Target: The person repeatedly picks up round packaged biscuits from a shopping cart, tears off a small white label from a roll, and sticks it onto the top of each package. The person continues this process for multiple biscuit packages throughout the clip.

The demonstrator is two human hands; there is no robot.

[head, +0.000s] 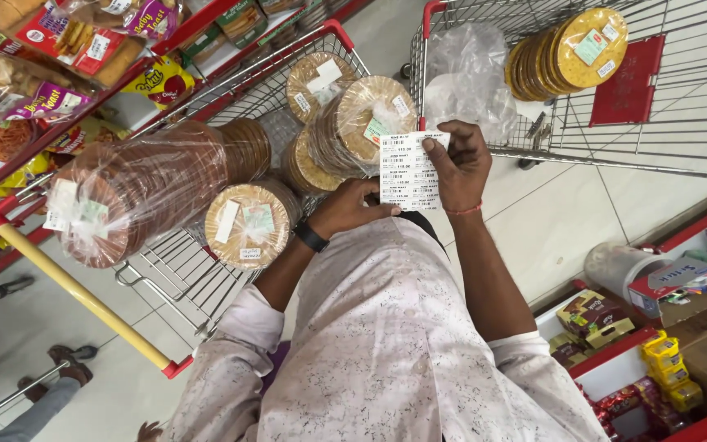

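Head view: my left hand [352,209] and right hand [461,164] hold a white label sheet [407,172] upright between them, fingers pinching its lower and upper edges so it stays flat and readable above the red trolley [333,33] of wrapped round packs [251,223].

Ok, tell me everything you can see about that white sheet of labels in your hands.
The label sheet is a small white paper rectangle printed in black: two columns of repeated sticker-like blocks with barcodes. It is held upright and nearly flat in front of the chest, above the pale shirt. The right hand pinches its upper right edge, thumb across the front; the left hand, a black band at the wrist, meets its lower left corner. Behind it lie wrapped stacks of round flatbreads in a red-trimmed trolley.
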